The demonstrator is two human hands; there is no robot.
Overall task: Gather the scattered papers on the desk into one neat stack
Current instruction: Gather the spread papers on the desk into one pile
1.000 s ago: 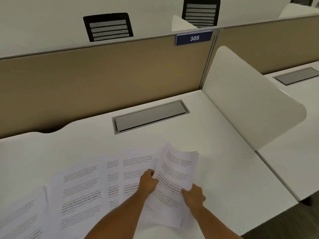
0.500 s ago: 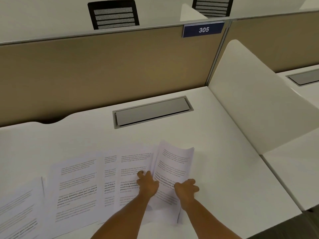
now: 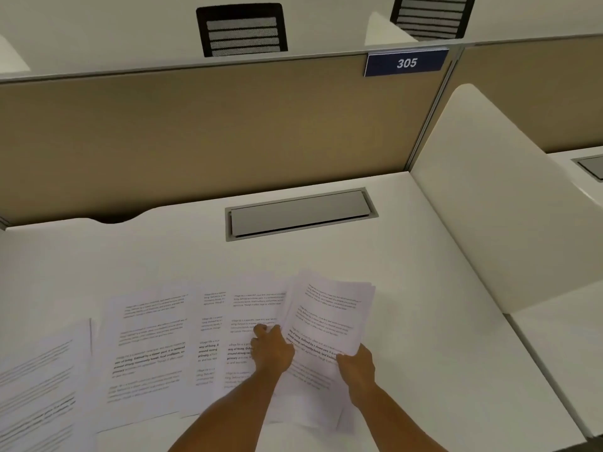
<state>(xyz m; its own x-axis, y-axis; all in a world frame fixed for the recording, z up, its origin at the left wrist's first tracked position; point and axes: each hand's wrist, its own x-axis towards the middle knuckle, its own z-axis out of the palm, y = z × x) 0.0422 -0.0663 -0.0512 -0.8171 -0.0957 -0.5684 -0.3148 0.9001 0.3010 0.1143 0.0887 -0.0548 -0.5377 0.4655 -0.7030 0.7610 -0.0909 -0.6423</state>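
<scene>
Printed white sheets lie fanned across the near part of the white desk (image 3: 440,288). A gathered bundle of papers (image 3: 329,314) sits tilted at the right end of the spread. My right hand (image 3: 357,370) grips the bundle's lower right edge. My left hand (image 3: 272,349) rests on its left edge, fingers curled over the overlapping sheet (image 3: 251,308) beside it. Further left lie another loose sheet (image 3: 150,347) and a sheet at the frame's left edge (image 3: 39,386).
A grey cable hatch (image 3: 300,213) is set into the desk behind the papers. A tan partition (image 3: 212,135) with a "305" sign (image 3: 406,62) closes the back. A white side divider (image 3: 496,197) stands on the right, with another desk beyond it.
The bundle was lifted a second ago, then lowered onto the desk. My left hand has shifted onto the sheet beside it, and the view has tilted upward.
</scene>
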